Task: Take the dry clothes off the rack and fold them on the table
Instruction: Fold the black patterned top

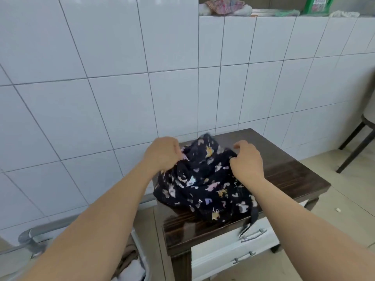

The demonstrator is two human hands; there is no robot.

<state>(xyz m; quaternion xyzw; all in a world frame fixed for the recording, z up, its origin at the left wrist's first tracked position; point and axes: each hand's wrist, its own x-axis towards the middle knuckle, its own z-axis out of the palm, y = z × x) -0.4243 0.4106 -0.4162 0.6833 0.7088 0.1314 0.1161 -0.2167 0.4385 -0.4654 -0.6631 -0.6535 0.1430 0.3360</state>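
The left hand [162, 154] was curled over the far left edge of a dark printed garment [203, 183], its fingers bent down into the cloth and gathering a fold of it, while the right hand [246, 161] came down on the right side of the same heap with its thumb tucked against the fabric and its fingers arched and partly lifted; whether those fingers actually pinched the cloth could not be told. Both forearms were bare and reached in from the bottom corners of the view. The garment lay crumpled in a soft, rumpled mound on the table [294, 179], thin and loosely draped, navy or black with small scattered shapes in pink, white, lilac and yellow, and a narrow dark strap [250, 222] from it hung over the near edge of the tabletop. The table was small and rectangular, with a glossy dark wood-grain top that threw back reflections and a squared leg at the near corner; under the top sat white drawer fronts [233, 246] with slim metal bar handles. It stood against a wall [101, 78] of large glazed white tiles with thin dark grout lines. On a ledge at the top of the wall lay bundled pale cloth and a green box [318, 5]. Dark chair legs [355, 142] stood at the right on a beige tiled floor.
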